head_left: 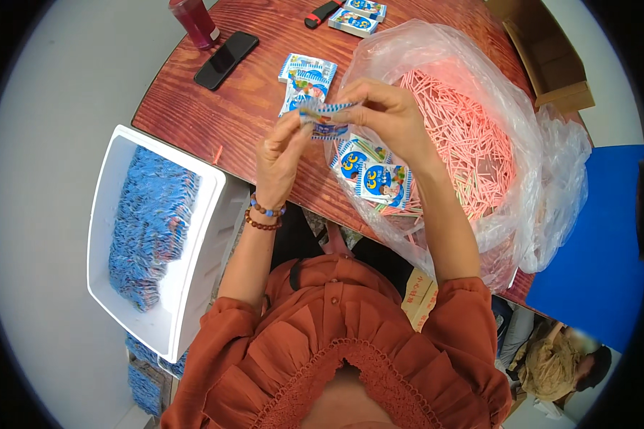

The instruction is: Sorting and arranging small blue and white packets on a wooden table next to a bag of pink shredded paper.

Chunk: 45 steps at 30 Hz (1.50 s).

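Between both hands, over the wooden table (186,107), is a small blue-and-white packet (327,127). My left hand (283,149) pinches its left end, and my right hand (388,116) pinches the upper right edge. Just beyond it lie several similar packets (308,71) in a loose pile. To the right, a large clear plastic bag (379,53) lies wide open, full of thin pink sticks (465,136). More blue-and-white packets (383,184) rest on the sticks at the bag's near left side, below my right wrist.
A white bin (211,214) of blue-wrapped pieces (150,222) stands left of the table. Farther back are a phone (227,61), a red bottle (194,25), a box cutter (323,13) and stacked packs (354,21). A cardboard box (551,57) and a blue panel (594,236) are at right.
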### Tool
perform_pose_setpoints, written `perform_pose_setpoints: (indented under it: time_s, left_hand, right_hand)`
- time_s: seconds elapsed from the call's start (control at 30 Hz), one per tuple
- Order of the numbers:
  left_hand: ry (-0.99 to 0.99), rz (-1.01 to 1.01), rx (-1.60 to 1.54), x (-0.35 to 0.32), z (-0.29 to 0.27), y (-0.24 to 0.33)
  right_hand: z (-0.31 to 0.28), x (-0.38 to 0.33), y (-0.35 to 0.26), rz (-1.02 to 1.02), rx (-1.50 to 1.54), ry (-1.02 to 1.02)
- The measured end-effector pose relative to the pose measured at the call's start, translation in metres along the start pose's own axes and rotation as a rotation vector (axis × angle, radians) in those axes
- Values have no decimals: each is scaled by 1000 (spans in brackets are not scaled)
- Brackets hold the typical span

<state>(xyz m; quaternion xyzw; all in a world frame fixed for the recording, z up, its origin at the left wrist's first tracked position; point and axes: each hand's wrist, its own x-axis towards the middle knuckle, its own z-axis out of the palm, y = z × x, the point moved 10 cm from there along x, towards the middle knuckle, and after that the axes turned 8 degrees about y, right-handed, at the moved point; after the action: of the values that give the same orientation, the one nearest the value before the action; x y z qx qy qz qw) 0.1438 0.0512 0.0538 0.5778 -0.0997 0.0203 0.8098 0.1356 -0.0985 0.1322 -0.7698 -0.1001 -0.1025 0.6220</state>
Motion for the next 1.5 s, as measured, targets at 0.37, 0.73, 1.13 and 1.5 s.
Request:
perform_pose_setpoints:
  time_s: [0.37, 0.73, 1.13, 1.5]
  left_hand:
    - [5, -80, -15, 26, -16, -16]
    - [-80, -60, 732, 72, -27, -69]
    - [85, 252, 1031, 54, -26, -49]
    - [-363, 368, 1214, -59, 97, -50]
  right_hand:
    - [17, 26, 59, 100, -125, 53]
    - [18, -48, 101, 252, -985, -62]
    - [-60, -82, 99, 379, -797, 117]
    - [-113, -156, 70, 181, -680, 381]
